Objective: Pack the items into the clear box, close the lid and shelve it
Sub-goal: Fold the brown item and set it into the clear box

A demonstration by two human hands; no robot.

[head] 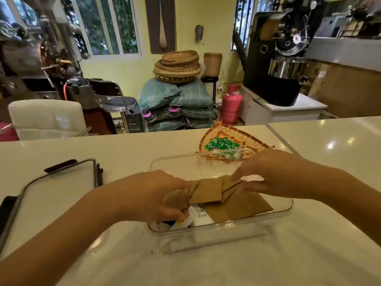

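Packing stage: left hand point(152, 196) and right hand point(268, 174) both pinch brown paper packets point(208, 191) above the clear box point(216, 234); white sachets point(198, 219) inside. Lid point(61, 182) left of box. Risk: bunched packets overstacking, blocking closure.

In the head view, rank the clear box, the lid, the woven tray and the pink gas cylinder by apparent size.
1. Clear box
2. Lid, partly cut off at the frame's edge, so nearly level with the box
3. Woven tray
4. Pink gas cylinder, far from the camera, so its real size is unsure

Soft window daylight, fisheye-warped edges
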